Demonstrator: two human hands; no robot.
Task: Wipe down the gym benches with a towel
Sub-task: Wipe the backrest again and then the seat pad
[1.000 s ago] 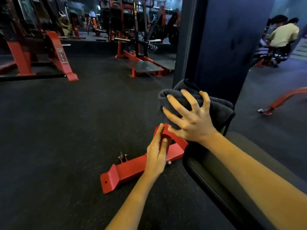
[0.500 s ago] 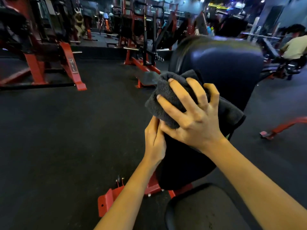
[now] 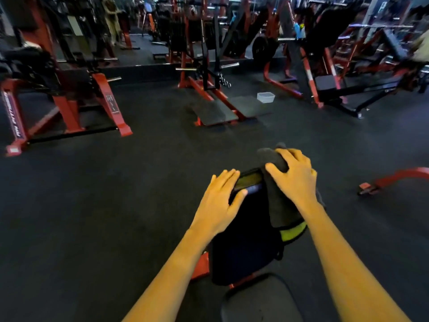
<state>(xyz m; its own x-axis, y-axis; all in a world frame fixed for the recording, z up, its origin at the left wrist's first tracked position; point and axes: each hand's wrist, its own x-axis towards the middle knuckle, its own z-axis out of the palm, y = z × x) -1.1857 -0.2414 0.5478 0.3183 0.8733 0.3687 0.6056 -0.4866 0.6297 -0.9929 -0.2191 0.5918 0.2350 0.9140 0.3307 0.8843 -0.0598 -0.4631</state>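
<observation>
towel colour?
Dark grey: the towel under the right hand, head view.

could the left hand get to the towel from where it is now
Probably yes. The left hand rests on the backrest top, just beside the towel that the right hand presses there; only bare pad lies between them.
</observation>
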